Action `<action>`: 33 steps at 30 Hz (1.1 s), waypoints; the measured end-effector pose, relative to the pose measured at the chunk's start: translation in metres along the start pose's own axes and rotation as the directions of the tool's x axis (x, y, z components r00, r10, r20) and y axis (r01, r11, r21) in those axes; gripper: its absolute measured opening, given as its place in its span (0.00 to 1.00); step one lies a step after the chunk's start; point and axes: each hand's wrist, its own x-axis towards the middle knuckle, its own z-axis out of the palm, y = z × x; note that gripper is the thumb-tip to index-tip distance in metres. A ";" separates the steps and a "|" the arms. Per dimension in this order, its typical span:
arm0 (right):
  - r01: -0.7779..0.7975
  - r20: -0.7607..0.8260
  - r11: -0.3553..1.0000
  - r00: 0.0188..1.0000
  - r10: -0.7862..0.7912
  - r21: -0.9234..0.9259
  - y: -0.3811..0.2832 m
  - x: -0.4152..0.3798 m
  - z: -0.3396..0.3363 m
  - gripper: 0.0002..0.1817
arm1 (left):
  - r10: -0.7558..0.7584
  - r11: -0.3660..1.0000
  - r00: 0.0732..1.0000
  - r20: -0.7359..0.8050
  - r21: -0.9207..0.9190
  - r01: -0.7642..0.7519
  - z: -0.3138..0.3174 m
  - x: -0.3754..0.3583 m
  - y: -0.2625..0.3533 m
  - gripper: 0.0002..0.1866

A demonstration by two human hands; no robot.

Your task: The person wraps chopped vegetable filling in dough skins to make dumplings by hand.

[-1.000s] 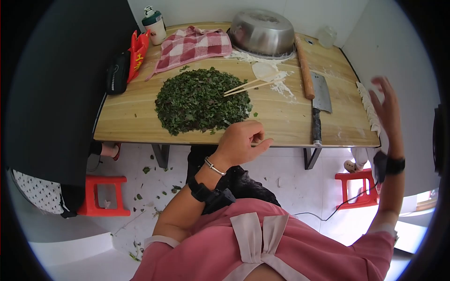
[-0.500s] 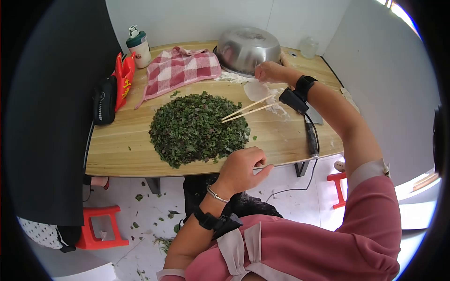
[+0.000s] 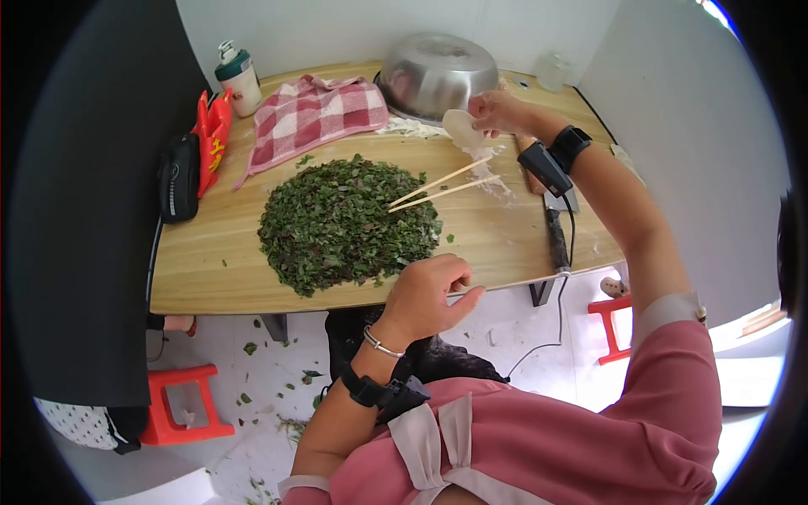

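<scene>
The thin round dough sheet (image 3: 461, 128) is beyond the chopped greens (image 3: 349, 220), on their far right side, lifted a little and near the metal bowl (image 3: 440, 74). The right hand (image 3: 503, 114) holds it by its right edge; this grip is narrow, with fingers and thumb closed on the dough. Because only one edge is held, I think the sheet may stretch, fold on itself or tear, if it is soft or is pulled quickly. White flour (image 3: 502, 192) lies to the right of the greens, so dry flour on the fingers could also make the dough slip.

Two chopsticks (image 3: 441, 181) have their tips on the right part of the greens, and they point outward to the right. If the right arm comes low, it could push them and scatter some leaves.

The left hand (image 3: 422, 296) is nearer to the body than the greens, at the front edge of the bench (image 3: 492, 252). Its grip is half curled, with a small gap to the thumb; nothing is seen in the gap, but the palm is hidden. A careless move of it toward the greens might spill them.

Farther right of the greens is the cleaver handle (image 3: 556, 242), and the black cable (image 3: 561, 316) passes close beside it. If the cable catches there, the cleaver could be dragged.
</scene>
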 end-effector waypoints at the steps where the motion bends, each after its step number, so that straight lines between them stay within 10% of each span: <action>1: -0.020 -0.019 0.999 1.000 0.019 -0.046 -0.004 -0.010 -0.004 0.07 | 0.018 1.000 1.000 -0.002 0.005 -0.018 0.000 0.000 -0.001 0.09; 8: -0.011 -0.021 0.981 1.000 0.015 0.196 -0.021 -0.064 -0.028 0.07 | -0.204 0.941 0.978 0.052 -0.265 0.211 -0.001 0.000 0.012 0.06; 12: 0.097 -0.057 0.964 0.995 -0.086 0.248 -0.019 -0.079 -0.025 0.06 | -0.367 0.709 0.908 0.203 -0.571 0.414 -0.006 0.019 0.019 0.15; 14: 0.119 -0.038 0.963 0.993 -0.113 0.240 -0.034 -0.092 -0.020 0.06 | -0.398 0.270 0.892 0.216 -0.901 0.339 -0.003 0.041 0.028 0.20; 17: 0.141 -0.030 0.940 0.990 -0.138 0.312 -0.049 -0.104 -0.010 0.07 | -0.470 0.177 0.863 0.186 -0.938 0.299 0.001 0.066 0.028 0.25; 24: 0.128 0.031 0.744 0.980 -0.196 0.656 -0.054 -0.124 0.007 0.06 | -0.564 0.211 0.822 0.076 -0.950 0.232 0.016 0.087 0.017 0.23; 30: 0.151 -0.056 0.687 0.986 -0.159 0.711 -0.029 -0.126 0.023 0.05 | -0.410 0.743 0.890 -0.200 -0.639 0.198 0.004 0.104 0.011 0.10; 33: 0.206 -0.255 0.806 0.964 -0.070 0.556 -0.025 -0.131 0.030 0.08 | -0.107 0.993 0.925 -0.364 -0.082 0.083 -0.021 0.124 0.004 0.08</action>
